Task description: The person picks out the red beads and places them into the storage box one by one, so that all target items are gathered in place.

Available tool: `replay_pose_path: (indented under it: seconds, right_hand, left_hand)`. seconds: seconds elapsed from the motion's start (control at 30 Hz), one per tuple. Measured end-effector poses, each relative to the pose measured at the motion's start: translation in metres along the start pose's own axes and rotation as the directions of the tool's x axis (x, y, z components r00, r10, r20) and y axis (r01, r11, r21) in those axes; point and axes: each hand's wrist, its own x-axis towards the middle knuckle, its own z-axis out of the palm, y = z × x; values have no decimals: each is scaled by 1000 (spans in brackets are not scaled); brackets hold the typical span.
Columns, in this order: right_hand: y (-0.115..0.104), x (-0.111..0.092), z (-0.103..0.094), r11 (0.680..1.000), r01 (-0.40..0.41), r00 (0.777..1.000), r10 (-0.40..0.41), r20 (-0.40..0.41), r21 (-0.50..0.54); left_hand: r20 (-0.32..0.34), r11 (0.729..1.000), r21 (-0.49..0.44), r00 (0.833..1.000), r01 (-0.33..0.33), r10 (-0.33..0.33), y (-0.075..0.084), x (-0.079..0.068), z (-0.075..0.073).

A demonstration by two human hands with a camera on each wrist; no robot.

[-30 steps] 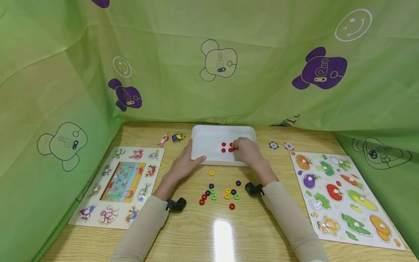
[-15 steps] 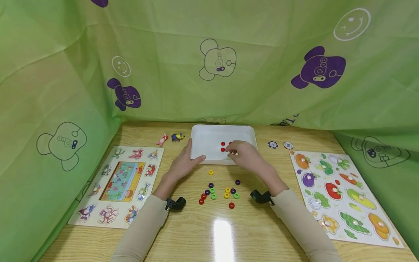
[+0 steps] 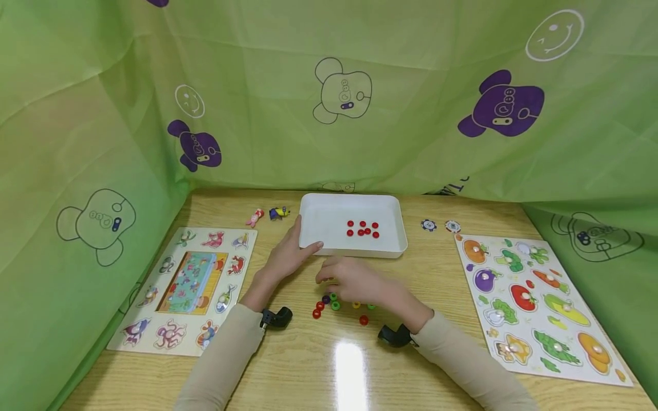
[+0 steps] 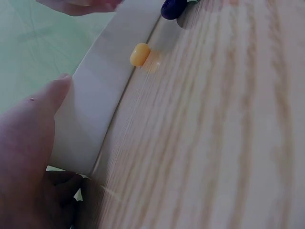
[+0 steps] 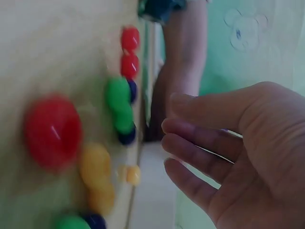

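Note:
My left hand (image 3: 288, 254) grips the front left corner of a white tray (image 3: 324, 214); its thumb lies along the front wall (image 4: 95, 95) in the left wrist view. Several red ring beads (image 3: 367, 231) lie inside the tray, toward its right. My right hand (image 3: 354, 279) hovers over loose beads in front of the tray, fingers slightly bent, with nothing between thumb and fingers in the right wrist view. Beneath and beside it are red (image 5: 53, 133), green (image 5: 119, 102) and yellow beads (image 5: 97, 171), plus dark purple beads (image 4: 174, 8). The hand hides some of them in the head view.
An aquarium puzzle board (image 3: 233, 285) lies at left, a vegetable puzzle board (image 3: 493, 311) at right. Two small figures (image 3: 255, 217) stand left of the tray, and two chips (image 3: 429, 225) lie right of it. Green cloth (image 3: 267, 131) encloses the table's back and sides.
My right hand has left the tray and moved toward me and left, over the loose beads. The red beads in the tray are now uncovered. My left hand has stayed on the tray.

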Motion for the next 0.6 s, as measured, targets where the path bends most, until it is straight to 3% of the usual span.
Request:
replay_pose_path:
  seconds: [0.2, 0.6]
  right_hand:
    - [-10, 3, 17, 992, 107, 994, -106, 19, -62]
    - [-20, 2, 26, 973, 160, 987, -159, 21, -167]
  left_hand:
    - [5, 1000, 10, 1000, 2, -3, 0, 1, -1]
    - [-4, 1000, 6, 1000, 14, -14, -1, 1, 1]
